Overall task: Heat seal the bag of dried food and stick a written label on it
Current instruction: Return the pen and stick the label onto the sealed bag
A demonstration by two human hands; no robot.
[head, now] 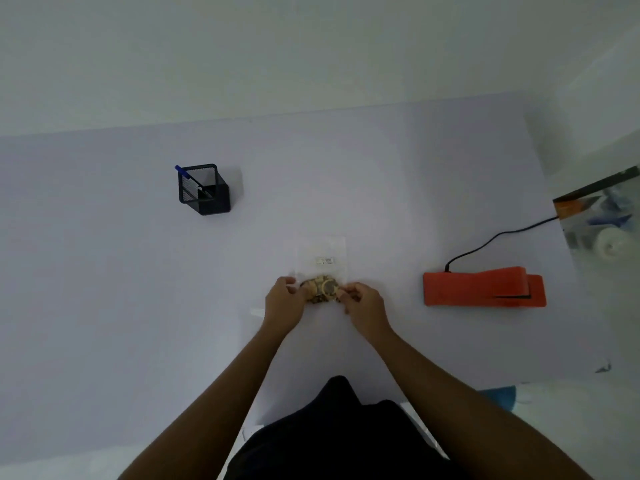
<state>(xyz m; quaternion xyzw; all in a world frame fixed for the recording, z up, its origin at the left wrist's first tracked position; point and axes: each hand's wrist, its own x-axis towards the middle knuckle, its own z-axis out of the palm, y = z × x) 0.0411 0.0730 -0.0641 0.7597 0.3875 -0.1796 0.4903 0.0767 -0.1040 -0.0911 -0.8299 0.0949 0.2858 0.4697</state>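
Observation:
A clear plastic bag (pixel 322 252) lies flat at the middle of the table, with brown dried food (pixel 320 289) bunched at its near end. A small white label (pixel 325 260) shows on the bag's middle. My left hand (pixel 282 303) pinches the bag's near left corner. My right hand (pixel 363 303) grips the near right side beside the food. The red heat sealer (pixel 483 287) sits shut to the right, well apart from the bag. A blue pen (pixel 188 178) stands in a black mesh holder (pixel 203 188) at the far left.
The sealer's black cord (pixel 491 239) runs off the table's right edge toward a clear container (pixel 602 220) holding a tape roll. A small white strip (pixel 257 311) lies left of my left wrist. The pale table (pixel 104 271) ends at a wall behind.

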